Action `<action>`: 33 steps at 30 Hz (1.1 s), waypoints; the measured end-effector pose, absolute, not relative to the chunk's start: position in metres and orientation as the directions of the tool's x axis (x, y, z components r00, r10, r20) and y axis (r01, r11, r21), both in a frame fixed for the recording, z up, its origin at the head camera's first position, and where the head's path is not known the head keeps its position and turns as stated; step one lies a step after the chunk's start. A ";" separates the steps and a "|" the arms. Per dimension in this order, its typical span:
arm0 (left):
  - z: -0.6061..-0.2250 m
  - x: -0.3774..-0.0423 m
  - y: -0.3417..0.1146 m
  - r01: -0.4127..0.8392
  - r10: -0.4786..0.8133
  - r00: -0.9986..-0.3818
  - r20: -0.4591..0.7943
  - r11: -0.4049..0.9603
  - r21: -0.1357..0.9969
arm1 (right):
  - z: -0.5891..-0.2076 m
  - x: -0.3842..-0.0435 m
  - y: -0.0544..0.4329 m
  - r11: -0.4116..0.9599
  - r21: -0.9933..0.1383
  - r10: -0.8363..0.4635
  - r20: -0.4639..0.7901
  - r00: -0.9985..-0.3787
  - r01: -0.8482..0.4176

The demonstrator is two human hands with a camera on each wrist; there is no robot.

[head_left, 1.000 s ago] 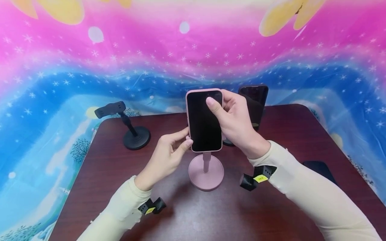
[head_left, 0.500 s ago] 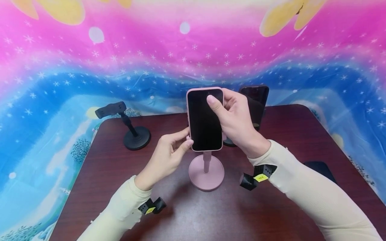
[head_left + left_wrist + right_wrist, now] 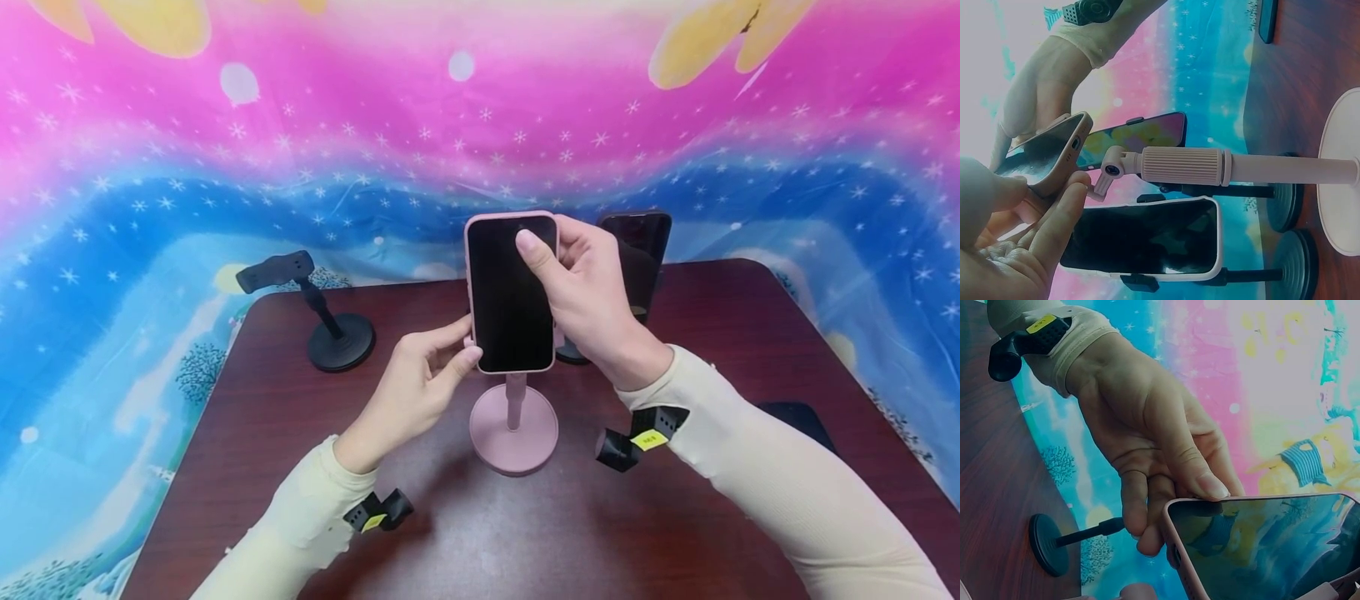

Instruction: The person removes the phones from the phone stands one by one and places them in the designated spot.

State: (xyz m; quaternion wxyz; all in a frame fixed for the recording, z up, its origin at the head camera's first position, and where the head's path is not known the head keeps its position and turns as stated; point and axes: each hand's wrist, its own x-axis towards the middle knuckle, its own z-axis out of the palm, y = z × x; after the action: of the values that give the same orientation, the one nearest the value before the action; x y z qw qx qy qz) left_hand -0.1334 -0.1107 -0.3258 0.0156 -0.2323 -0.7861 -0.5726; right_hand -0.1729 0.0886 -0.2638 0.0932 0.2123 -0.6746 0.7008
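Observation:
A phone in a pink case (image 3: pixel 510 304), its screen dark, stands tilted up in a pink phone stand (image 3: pixel 517 433) at the middle of the table. My right hand (image 3: pixel 588 304) grips the phone's upper right side, thumb on the screen and fingers behind. At the lower left edge, my left hand (image 3: pixel 408 383) pinches the stand's small clamp arm (image 3: pixel 470 342) beside the phone between thumb and fingers. The left wrist view shows the stand's ribbed neck (image 3: pixel 1182 165) and hinge below the phone. Most of the clamp is hidden behind the phone.
A bare black phone stand (image 3: pixel 340 342) is at the left rear. Behind my right hand stands another phone (image 3: pixel 641 258); the left wrist view also shows a white-cased phone (image 3: pixel 1147 237) in a black holder. A dark flat object (image 3: pixel 798 425) lies at the right.
The pink-cased phone and my right hand have shifted slightly upward. The stand's base and my left hand stay nearly where they were.

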 end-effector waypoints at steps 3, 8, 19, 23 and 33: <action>-0.325 -0.133 -0.111 0.383 0.348 -0.892 0.287 0.248 0.890 | -0.263 -0.173 0.089 -0.072 -0.905 -0.154 0.424 -0.892 -0.418; -0.325 -0.133 -0.112 0.385 0.348 -0.893 0.287 0.259 0.886 | -0.262 -0.173 0.088 -0.074 -0.903 -0.160 0.431 -0.888 -0.424; -0.327 -0.136 -0.112 0.379 0.356 -0.891 0.284 0.234 0.895 | -0.260 -0.175 0.087 -0.083 -0.907 -0.140 0.421 -0.896 -0.413; -0.326 -0.135 -0.112 0.373 0.363 -0.889 0.278 0.226 0.900 | -0.259 -0.175 0.087 -0.082 -0.904 -0.152 0.428 -0.891 -0.420; -0.326 -0.137 -0.112 0.357 0.383 -0.885 0.266 0.188 0.915 | -0.259 -0.179 0.085 -0.118 -0.896 -0.144 0.442 -0.885 -0.428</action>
State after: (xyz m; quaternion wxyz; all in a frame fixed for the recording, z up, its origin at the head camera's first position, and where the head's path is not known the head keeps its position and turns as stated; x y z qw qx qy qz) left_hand -0.1365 -0.1124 -0.3262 -0.0111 -0.2399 -0.7705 -0.5905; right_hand -0.1792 0.0854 -0.2591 0.0993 0.2179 -0.6566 0.7153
